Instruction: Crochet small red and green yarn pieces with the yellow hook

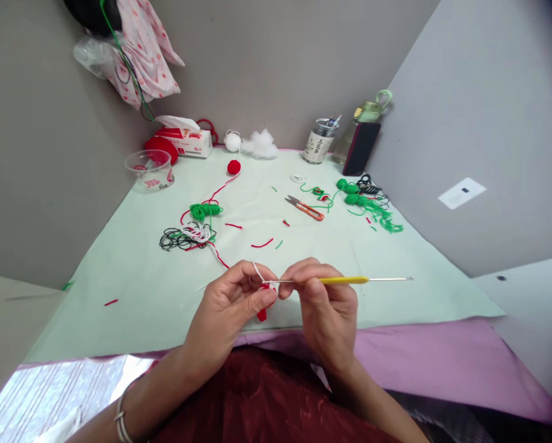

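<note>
Near the table's front edge, my left hand pinches a small red and white crochet piece between thumb and fingers. A strand of white yarn runs up over the left index finger. My right hand grips a crochet hook by its yellow handle, held level. The hook's left metal end meets the top of the crochet piece, while its other metal end sticks out to the right. Whether the tip is inside a stitch is too small to tell. Red yarn trails from behind my left hand across the table.
Orange thread snips lie mid-table among yarn scraps. Left are a green yarn bundle, tangled black cord and a plastic tub. At the back stand a tissue box, a pen cup and a phone.
</note>
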A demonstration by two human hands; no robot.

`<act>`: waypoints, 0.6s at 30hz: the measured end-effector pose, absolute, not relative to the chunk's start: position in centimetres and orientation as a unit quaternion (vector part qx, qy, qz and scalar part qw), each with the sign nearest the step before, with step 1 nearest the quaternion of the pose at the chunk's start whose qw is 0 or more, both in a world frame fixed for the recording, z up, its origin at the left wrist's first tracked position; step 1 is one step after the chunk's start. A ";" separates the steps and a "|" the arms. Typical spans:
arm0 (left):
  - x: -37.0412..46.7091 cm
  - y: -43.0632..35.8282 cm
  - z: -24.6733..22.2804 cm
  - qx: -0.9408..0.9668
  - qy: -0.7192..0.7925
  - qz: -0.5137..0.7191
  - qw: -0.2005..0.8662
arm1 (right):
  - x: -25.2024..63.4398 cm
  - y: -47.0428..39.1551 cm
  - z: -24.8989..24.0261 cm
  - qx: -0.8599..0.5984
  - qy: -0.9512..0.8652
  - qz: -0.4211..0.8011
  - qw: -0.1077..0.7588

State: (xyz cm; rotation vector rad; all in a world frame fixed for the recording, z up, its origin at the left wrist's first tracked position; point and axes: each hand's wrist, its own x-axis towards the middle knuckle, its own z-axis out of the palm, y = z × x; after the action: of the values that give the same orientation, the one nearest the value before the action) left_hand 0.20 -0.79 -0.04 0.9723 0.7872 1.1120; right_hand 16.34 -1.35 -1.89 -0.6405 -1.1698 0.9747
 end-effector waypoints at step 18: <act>0.6 -0.3 0.6 0.364 0.355 0.505 0.697 | 16.7 -0.9 -1.7 -0.320 -0.589 0.366 0.645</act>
State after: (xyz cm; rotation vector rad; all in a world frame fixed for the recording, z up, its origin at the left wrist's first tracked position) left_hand 0.56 -0.32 0.64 0.8127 0.7921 1.1264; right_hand 16.65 -0.85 -1.66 -0.7293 -1.3406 0.8322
